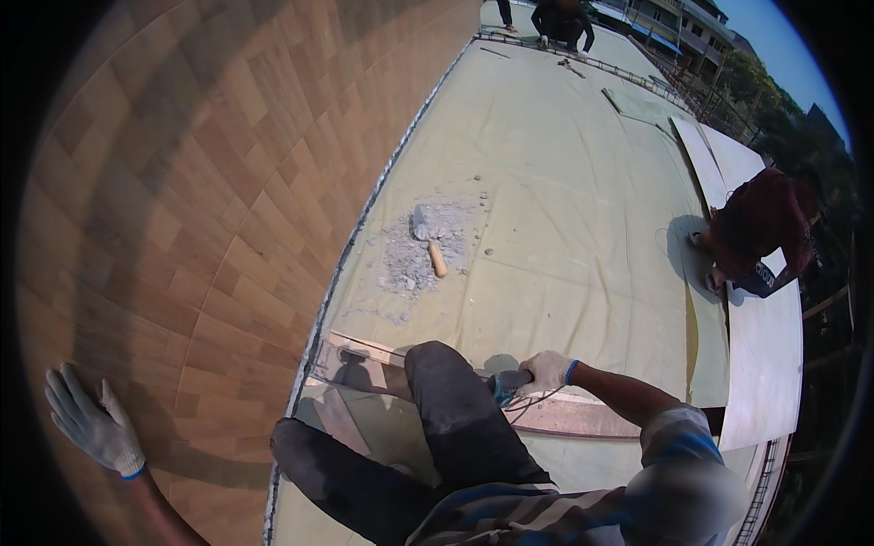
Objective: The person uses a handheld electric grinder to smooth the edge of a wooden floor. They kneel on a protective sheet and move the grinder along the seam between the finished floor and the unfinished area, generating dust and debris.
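My left hand [94, 420], in a pale glove with a blue cuff, is open at the lower left, against the brown wood-look tiles [223, 300]. Its fingers are stretched out and hold nothing. In a matching glove, my right hand [546, 372] is closed round the dark handle of a teal corded power tool [503, 386]. My bent right knee hides the tool's working end, so its exact kind does not show. Beneath and beside it lies a reddish-brown plank [583, 418]. A trowel [437, 257] with a wooden handle rests on grey rubble [401, 265] ahead of my knees.
Pale yellow sheeting [564, 209] covers the surface ahead, its left edge meeting the tiles. To the right, a person in dark red [763, 227] crouches by a white board [765, 364]. Another person [563, 23] squats at the far end near steel bars [628, 75].
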### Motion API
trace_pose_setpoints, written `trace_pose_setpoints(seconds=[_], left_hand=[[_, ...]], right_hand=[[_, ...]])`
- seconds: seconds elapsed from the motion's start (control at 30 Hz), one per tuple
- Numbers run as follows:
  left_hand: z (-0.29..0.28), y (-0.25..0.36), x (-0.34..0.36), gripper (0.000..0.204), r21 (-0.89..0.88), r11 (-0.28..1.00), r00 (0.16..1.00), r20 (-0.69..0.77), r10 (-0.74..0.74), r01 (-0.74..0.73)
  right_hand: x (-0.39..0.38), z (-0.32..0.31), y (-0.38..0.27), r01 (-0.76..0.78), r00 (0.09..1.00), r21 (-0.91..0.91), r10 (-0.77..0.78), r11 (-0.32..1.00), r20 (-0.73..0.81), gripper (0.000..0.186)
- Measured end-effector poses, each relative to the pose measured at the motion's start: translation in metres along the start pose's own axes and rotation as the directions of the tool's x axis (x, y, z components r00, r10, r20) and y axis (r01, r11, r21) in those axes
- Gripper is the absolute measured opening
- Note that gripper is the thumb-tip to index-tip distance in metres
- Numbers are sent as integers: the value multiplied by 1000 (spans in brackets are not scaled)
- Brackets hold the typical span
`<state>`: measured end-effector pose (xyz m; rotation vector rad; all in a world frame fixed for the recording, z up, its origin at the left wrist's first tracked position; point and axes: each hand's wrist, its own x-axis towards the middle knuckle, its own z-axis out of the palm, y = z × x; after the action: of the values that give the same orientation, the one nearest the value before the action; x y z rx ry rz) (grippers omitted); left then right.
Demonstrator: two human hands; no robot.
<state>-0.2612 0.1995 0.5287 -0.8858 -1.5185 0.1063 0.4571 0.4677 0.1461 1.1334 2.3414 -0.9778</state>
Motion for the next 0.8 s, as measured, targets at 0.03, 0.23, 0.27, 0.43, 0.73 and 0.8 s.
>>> trace_pose_setpoints(seconds=[0.03,0.23,0.27,0.43,0.73,0.8], left_hand=[[2,5,-2,61,-18,1000,1000,-4,-19,19],[14,54,-25,60,-66,985,987,-26,-160,158],[16,62,-31,58,-100,980,984,-34,-174,170],[13,74,-51,47,-260,950,977,-78,-200,173],[19,75,-77,43,-472,876,969,-152,-194,101],[17,74,-74,43,-449,887,963,-176,-203,105]], right_hand=[[0,1,1,-6,1000,3,6,1000,-1,74],[2,1,-7,-100,995,-38,101,994,18,74],[1,6,-1,-100,995,-43,101,994,6,75],[9,13,-3,-138,990,-22,138,990,-14,73],[12,46,99,-150,988,70,146,986,53,65],[18,39,87,-188,977,51,181,981,112,64]])
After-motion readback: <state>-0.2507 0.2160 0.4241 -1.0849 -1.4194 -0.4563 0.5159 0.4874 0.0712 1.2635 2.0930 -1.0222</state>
